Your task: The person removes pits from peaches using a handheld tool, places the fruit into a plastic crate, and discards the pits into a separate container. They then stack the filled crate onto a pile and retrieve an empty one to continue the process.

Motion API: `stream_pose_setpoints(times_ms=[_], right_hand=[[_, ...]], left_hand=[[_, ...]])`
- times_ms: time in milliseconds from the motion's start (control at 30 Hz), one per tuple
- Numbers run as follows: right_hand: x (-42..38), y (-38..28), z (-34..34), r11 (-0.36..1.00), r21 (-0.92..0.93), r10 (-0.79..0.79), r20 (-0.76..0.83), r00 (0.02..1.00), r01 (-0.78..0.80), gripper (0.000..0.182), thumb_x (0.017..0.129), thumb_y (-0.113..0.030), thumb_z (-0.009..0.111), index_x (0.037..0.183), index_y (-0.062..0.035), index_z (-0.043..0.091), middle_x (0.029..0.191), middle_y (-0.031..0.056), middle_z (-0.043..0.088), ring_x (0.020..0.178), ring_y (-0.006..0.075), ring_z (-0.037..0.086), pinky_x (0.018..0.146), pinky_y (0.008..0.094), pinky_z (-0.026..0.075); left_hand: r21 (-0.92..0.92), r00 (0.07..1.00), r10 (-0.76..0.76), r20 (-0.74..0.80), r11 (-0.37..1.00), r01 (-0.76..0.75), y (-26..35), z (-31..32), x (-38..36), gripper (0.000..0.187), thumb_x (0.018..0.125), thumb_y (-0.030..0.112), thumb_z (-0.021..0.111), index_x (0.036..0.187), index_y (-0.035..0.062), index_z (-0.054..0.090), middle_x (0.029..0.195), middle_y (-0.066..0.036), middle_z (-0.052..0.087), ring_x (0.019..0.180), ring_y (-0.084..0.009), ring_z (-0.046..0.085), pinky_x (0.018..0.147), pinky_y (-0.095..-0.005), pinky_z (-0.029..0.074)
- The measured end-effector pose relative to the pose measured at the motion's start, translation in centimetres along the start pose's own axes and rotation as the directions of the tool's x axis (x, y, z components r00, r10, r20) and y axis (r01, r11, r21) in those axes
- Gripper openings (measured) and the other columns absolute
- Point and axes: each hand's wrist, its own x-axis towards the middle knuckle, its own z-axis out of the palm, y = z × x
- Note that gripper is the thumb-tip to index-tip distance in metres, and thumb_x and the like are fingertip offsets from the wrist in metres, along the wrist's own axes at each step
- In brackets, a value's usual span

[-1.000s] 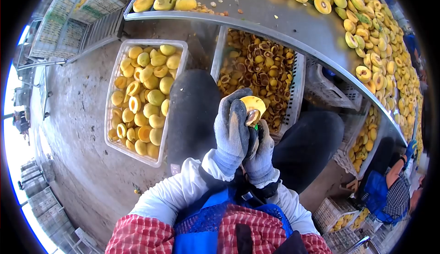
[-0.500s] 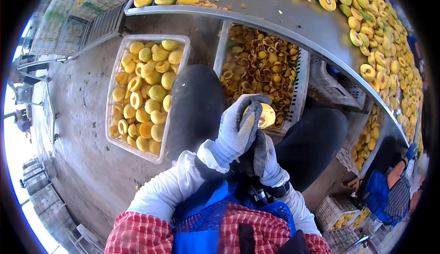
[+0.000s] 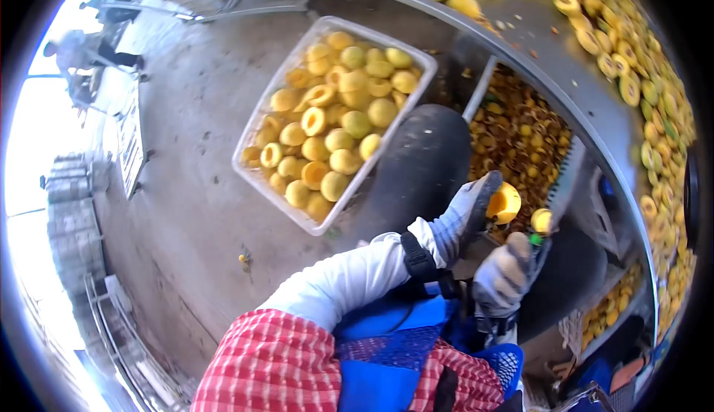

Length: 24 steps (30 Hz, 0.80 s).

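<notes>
My left hand, in a grey-blue work glove, grips a hollowed yellow peach half with its scooped side showing. Just right of it and lower, my gloved right hand is closed around a small hand tool, of which a green part shows. A cut-out yellow piece of fruit sits at the tool's end, apart from the peach half. Below both hands stands a crate full of brown and yellow fruit scraps. The tool's handle is mostly hidden by my fingers.
A white crate of hollowed peach halves stands on the floor to the left of my knee. Ahead, a metal table with a raised edge carries heaped peach halves. People stand far left, near stacked crates.
My hands have moved apart; the hollowed half is in my left, the cut-out piece on the tool in my right. My view has turned left, so the scene has shifted right.
</notes>
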Motion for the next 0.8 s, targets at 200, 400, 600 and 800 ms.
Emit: stream_pose_setpoints(times_ms=[200, 400, 600, 800], right_hand=[[-3.0, -2.0, -2.5, 0.980, -0.167, -0.175, -0.436, 0.883, 0.112, 0.053, 0.098, -0.050, 0.032, 0.105, 0.0000, 0.049, 0.060, 0.0005, 0.040, 0.043, 0.0095, 0.040, 0.037, 0.0244, 0.035], [-4.7, -2.4, -3.4, 0.963, -0.271, -0.169, -0.598, 0.784, 0.000, 0.056, 0.097, -0.052, 0.033, 0.105, -0.0005, 0.055, 0.059, 0.0005, 0.037, 0.042, 0.0095, 0.034, 0.036, 0.0244, 0.031], [-2.9, -1.8, -4.0, 0.923, -0.369, -0.243, -0.775, 0.583, -0.106, 0.048, 0.095, -0.052, 0.040, 0.095, -0.0081, 0.059, 0.056, -0.0028, 0.033, 0.037, 0.0068, 0.025, 0.030, 0.0220, 0.021], [-1.3, -0.6, -3.7, 0.850, -0.497, -0.362, -0.791, 0.493, -0.175, 0.045, 0.094, -0.052, 0.043, 0.091, -0.0108, 0.060, 0.055, -0.0027, 0.033, 0.036, 0.0067, 0.025, 0.031, 0.0216, 0.018]], left_hand=[[0.959, 0.433, 0.896, 0.095, 0.033, -0.280, 5.7, -11.9, -6.8, 0.045, 0.068, 0.000, 0.072, 0.109, -0.0007, 0.055, 0.101, -0.019, 0.059, 0.087, -0.0333, 0.058, 0.073, -0.0398, 0.048], [0.927, -0.054, 0.943, -0.328, 0.332, 0.176, 5.6, -35.6, -13.1, 0.034, 0.090, 0.020, 0.057, 0.120, 0.0051, 0.056, 0.107, -0.017, 0.060, 0.096, -0.0259, 0.059, 0.083, -0.0332, 0.047], [0.694, 0.344, 0.802, -0.489, 0.118, 0.710, 3.0, -40.3, -13.3, 0.072, 0.086, 0.047, 0.052, 0.146, 0.0179, 0.025, 0.146, -0.007, 0.034, 0.137, -0.0359, 0.022, 0.108, -0.0522, 0.020], [0.741, 0.408, 0.833, -0.374, 0.004, 0.671, 8.0, -39.7, -15.0, 0.055, 0.087, 0.037, 0.051, 0.135, 0.0095, 0.043, 0.142, -0.012, 0.039, 0.132, -0.0321, 0.033, 0.106, -0.0518, 0.025]])
